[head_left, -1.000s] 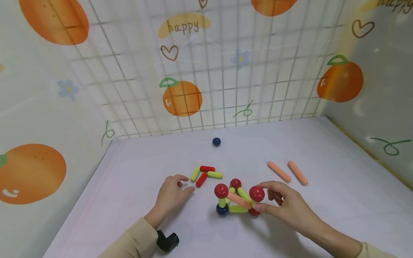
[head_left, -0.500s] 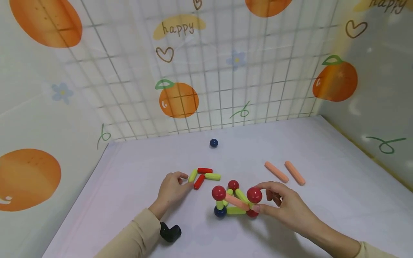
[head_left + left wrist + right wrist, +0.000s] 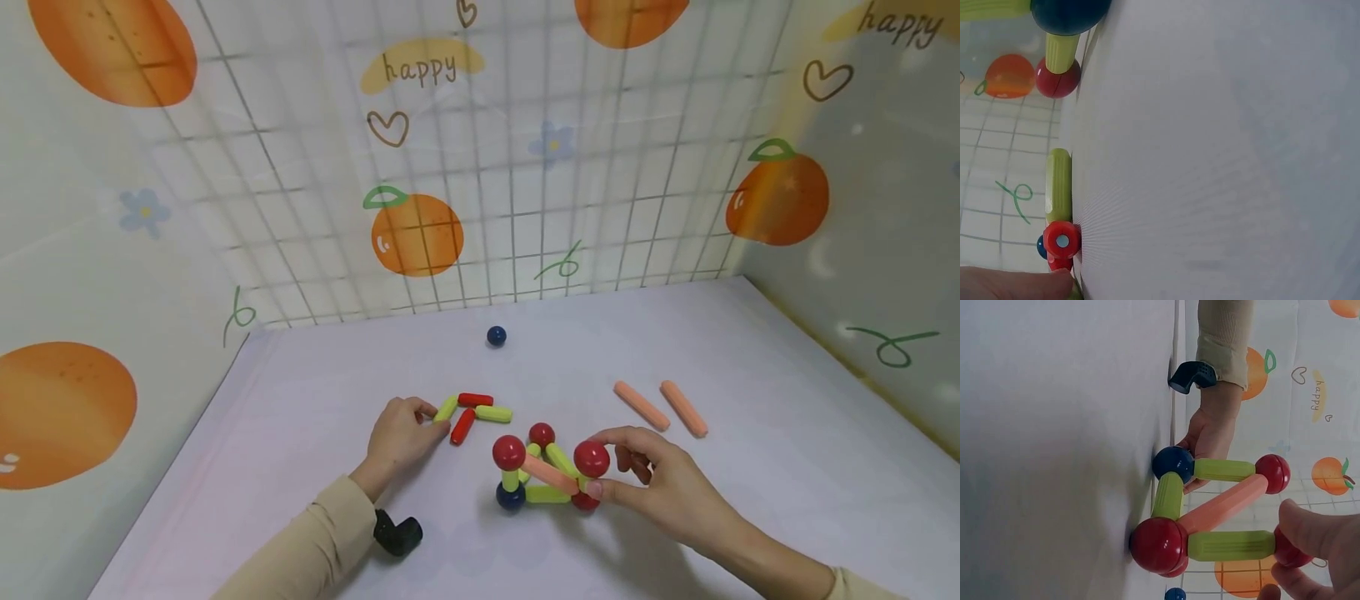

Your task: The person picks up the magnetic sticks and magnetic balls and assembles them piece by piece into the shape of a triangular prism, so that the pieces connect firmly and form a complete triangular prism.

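Observation:
My right hand [image 3: 663, 477] holds the top red ball [image 3: 592, 457] of a small frame of magnetic balls and rods, thumb and forefinger on it. The frame stands on the table, with a blue ball [image 3: 511, 496] at its front left corner, yellow-green rods [image 3: 1231, 545] along its edges and a salmon rod [image 3: 550, 474] slanting down from the upper left red ball [image 3: 509, 452]. Further left, my left hand [image 3: 400, 435] pinches the near end of a loose yellow-green rod [image 3: 447, 407]. In the left wrist view the thumb [image 3: 1016, 282] mostly covers that rod.
Beside the left hand lie two red rods [image 3: 462, 427] and another yellow-green rod [image 3: 494, 414]. A single blue ball [image 3: 497, 336] sits farther back. Two salmon rods [image 3: 683, 408] lie at the right. A black curved piece [image 3: 399, 534] is at the left cuff.
My left finger and thumb have closed on the near end of the loose yellow-green rod, which they stood apart from a second ago. The right hand keeps its hold on the frame.

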A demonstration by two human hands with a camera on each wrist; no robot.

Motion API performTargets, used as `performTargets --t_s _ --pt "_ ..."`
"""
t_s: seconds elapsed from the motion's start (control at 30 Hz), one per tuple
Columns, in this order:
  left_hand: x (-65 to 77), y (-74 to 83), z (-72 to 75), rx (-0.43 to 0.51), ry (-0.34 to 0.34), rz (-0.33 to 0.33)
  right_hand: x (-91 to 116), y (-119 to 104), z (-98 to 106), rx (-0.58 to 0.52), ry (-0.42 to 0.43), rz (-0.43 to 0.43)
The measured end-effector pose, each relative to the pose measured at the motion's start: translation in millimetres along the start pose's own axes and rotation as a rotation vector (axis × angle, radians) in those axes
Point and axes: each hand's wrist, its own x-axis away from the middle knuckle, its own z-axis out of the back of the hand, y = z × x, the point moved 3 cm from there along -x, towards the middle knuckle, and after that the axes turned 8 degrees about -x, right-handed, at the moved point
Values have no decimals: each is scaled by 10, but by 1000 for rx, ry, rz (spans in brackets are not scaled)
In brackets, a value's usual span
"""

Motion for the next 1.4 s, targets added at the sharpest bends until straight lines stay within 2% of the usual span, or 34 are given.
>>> performTargets --t_s 0.4,0.63,0.77,0.83,1.0,1.13,1.2,1.33,1.4 --pt "30 9 54 9 22 -4 -9 2 -1 5 1 1" --pt "115 -9 130 69 43 -7 -12 4 1 1 -2 3" --pt "143 -19 140 43 56 -16 -13 9 5 14 4 7" --pt "151 -20 151 -1 68 -49 -11 13 6 14 4 0" --pt "167 -14 184 -182 87 -167 -1 12 5 11 6 -8" --pt "182 7 216 -315 92 -209 0 2 8 15 9 -3" --pt "196 26 240 -425 124 -255 -2 1 9 15 9 -5" --pt "239 60 282 -688 280 -415 -1 2 9 8 6 -4" --pt "260 62 299 -762 331 -475 2 4 9 5 4 -1"
